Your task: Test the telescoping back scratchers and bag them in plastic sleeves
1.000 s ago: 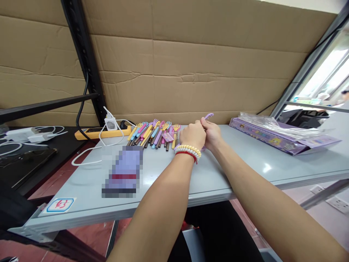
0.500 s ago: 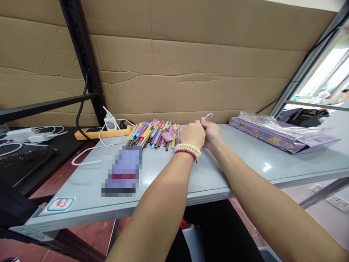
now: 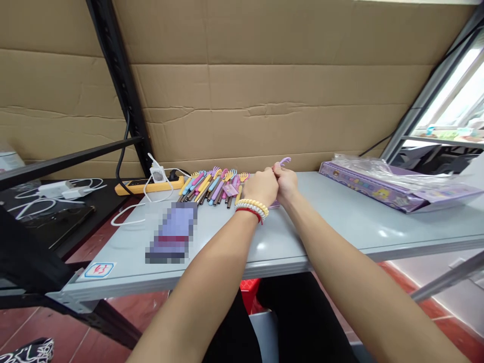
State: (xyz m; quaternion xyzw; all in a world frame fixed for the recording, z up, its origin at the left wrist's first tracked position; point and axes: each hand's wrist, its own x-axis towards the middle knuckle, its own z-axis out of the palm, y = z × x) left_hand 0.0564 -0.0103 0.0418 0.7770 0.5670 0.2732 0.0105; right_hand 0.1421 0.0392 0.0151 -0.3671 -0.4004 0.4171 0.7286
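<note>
My left hand (image 3: 260,187), with braided yellow and grey bands and a red cord at its wrist, is closed and pressed against my right hand (image 3: 286,184). Both are wrapped round a purple back scratcher (image 3: 285,161); only its curved claw head shows above the fingers, and its handle is hidden. Just left of my hands lies a pile of back scratchers (image 3: 212,186) in yellow, blue, pink and purple with metal rods. A pink tag (image 3: 230,190) lies on the pile. Something purple (image 3: 275,204) shows partly beneath my hands.
A purple printed box (image 3: 370,186) with clear plastic bags (image 3: 393,171) on it stands at the right of the grey table (image 3: 340,222). At left are a blurred-out phone (image 3: 173,232), a yellow power strip (image 3: 151,187) and a white cable (image 3: 126,222). Cardboard (image 3: 242,85) closes off the back.
The camera view has shifted slightly. My hands stay together round the purple back scratcher, with its claw head still showing above them; the pile looks the same.
</note>
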